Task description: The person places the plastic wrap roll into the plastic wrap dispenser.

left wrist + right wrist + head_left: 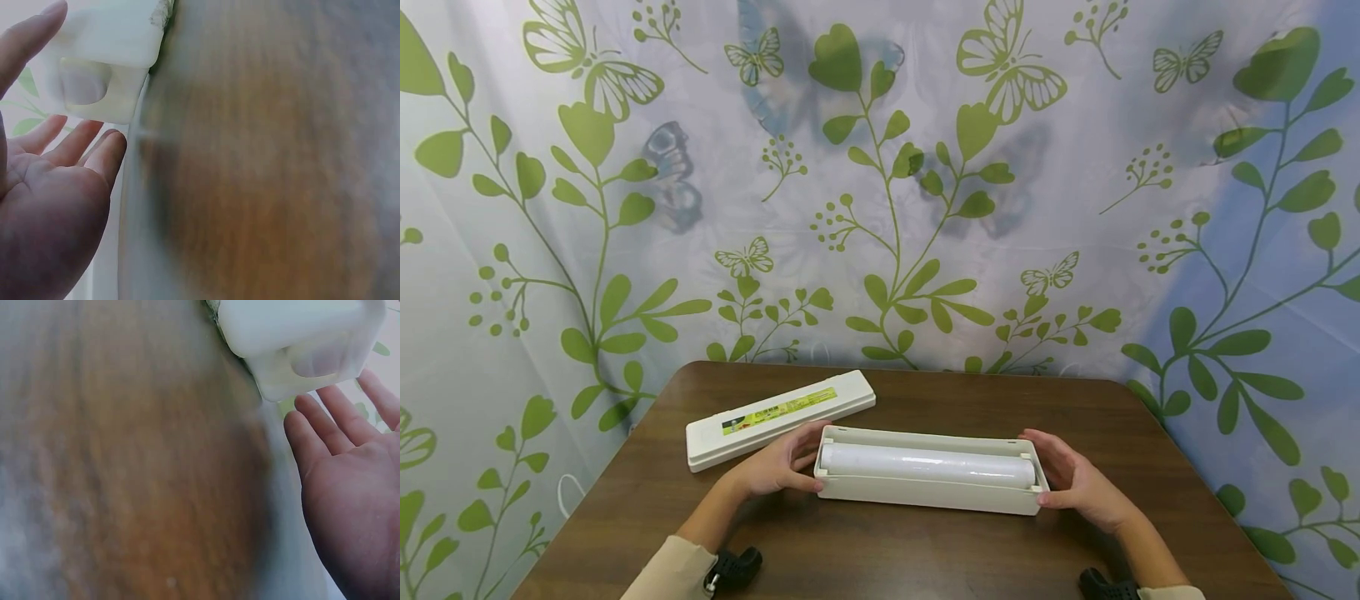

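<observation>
In the head view, a long white cling film box (925, 493) sits uncovered on the table, a roll of clear film (925, 465) lying along its inside. My left hand (778, 462) holds the box's left end, thumb at the front corner and fingers at the back one. At the right end, my right hand (1086, 487) holds it in the same way. Both wrist views show a rounded recess in the box's end, with a gap between it and the palm. The white lid (782, 421) with a yellow-green label lies behind my left hand.
The dark brown wooden table (925, 558) reaches back to a white curtain (910, 208) printed with green leaves and butterflies. A black wrist strap (737, 569) is on my left wrist, and another black strap (1105, 586) is on my right.
</observation>
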`<state>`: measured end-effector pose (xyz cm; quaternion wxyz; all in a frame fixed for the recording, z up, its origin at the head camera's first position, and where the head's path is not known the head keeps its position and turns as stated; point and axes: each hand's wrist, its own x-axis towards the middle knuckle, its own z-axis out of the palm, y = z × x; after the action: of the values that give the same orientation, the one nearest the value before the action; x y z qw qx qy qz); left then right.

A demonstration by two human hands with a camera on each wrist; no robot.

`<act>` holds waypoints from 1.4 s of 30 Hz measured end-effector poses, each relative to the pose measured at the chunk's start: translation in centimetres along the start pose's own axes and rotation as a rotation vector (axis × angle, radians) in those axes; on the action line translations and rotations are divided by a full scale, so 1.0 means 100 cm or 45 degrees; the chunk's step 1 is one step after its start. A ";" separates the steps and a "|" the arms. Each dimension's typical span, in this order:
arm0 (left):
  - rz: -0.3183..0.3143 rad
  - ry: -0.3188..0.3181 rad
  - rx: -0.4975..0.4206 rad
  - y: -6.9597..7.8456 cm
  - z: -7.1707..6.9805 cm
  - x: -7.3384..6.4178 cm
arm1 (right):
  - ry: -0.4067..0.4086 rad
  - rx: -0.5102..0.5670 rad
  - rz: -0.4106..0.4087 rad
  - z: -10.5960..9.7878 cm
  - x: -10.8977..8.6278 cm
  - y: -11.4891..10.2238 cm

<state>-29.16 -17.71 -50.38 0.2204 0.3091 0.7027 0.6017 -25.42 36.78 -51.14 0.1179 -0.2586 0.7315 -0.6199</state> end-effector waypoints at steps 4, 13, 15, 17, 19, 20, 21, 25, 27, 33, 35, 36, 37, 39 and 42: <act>0.031 0.022 0.064 0.001 0.000 -0.005 | -0.012 -0.029 0.018 -0.001 0.001 0.004; -0.013 0.196 0.181 0.005 -0.001 -0.020 | -0.002 -0.052 0.055 0.003 0.004 0.003; -0.028 0.239 0.216 0.006 -0.002 -0.025 | -0.010 -0.041 0.043 0.004 0.004 0.004; -0.040 0.281 0.259 0.008 -0.003 -0.029 | -0.013 -0.031 0.040 0.005 0.005 0.005; -0.039 0.325 0.296 0.008 -0.006 -0.033 | -0.020 -0.024 0.035 0.006 0.006 0.005; -0.039 0.348 0.312 0.009 -0.007 -0.035 | -0.020 -0.022 0.034 0.006 0.006 0.006; -0.033 0.368 0.335 0.009 -0.008 -0.037 | -0.020 -0.021 0.033 0.006 0.006 0.006; -0.039 0.451 0.396 0.011 -0.015 -0.047 | -0.018 -0.019 0.030 0.006 0.007 0.007; -0.031 0.486 0.428 0.012 -0.019 -0.052 | -0.015 -0.020 0.031 0.006 0.007 0.008; 0.031 0.604 0.466 0.015 -0.032 -0.066 | -0.009 -0.037 0.048 0.005 0.007 0.007; 0.040 0.642 0.467 0.016 -0.037 -0.070 | -0.011 -0.039 0.058 0.005 0.006 0.007; 0.041 0.662 0.460 0.016 -0.039 -0.073 | -0.012 -0.038 0.062 0.005 0.006 0.006; 0.041 0.677 0.458 0.016 -0.041 -0.075 | -0.013 -0.037 0.065 0.005 0.006 0.006; 0.042 0.702 0.456 0.017 -0.046 -0.080 | -0.016 -0.036 0.070 0.006 0.006 0.005; 0.048 0.728 0.443 0.017 -0.053 -0.088 | -0.023 -0.028 0.073 0.006 0.006 0.003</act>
<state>-26.22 -27.46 -48.32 -0.0528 0.1738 0.8224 0.5392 -25.73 35.98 -51.49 0.1395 -0.2444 0.7443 -0.6057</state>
